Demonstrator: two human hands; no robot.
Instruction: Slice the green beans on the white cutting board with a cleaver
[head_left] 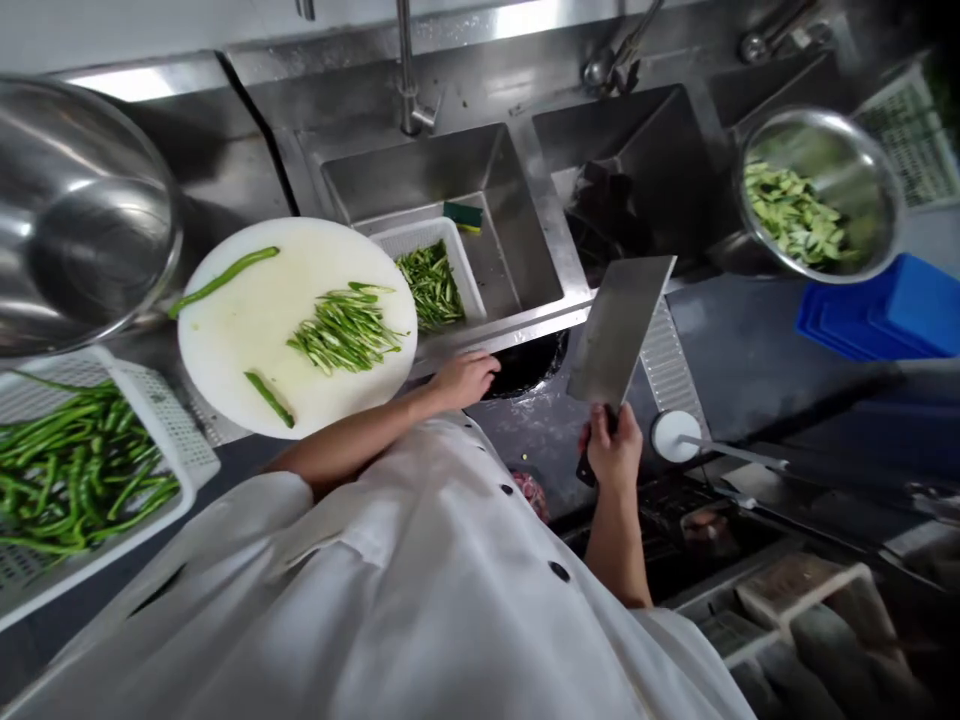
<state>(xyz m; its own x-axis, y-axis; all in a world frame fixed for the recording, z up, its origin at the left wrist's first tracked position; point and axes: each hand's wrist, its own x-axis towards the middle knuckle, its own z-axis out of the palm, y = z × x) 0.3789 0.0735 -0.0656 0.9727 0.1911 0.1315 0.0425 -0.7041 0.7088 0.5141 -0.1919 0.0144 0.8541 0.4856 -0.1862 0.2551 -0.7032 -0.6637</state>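
Observation:
My right hand (616, 440) grips the dark handle of a cleaver (626, 315), its wide blade pointing up and away from me. Beside the sink's front edge is my left hand (466, 378), fingers loosely bent and slightly apart, with no item visible in it. To its left lies a round white cutting board (247, 350). On the board rest a pile of sliced green peppers (349, 328), a whole long green pepper (225, 280) and a short pepper piece (270, 398). A white basket (469, 265) in the sink holds more cut peppers (433, 285).
Whole green peppers (75, 470) fill a white basket (184, 430) at left, below a large steel pot (90, 230). A green sponge (463, 215) lies in the sink (517, 270). At right are a steel bowl (874, 190) of sliced vegetables and blue bins (892, 310).

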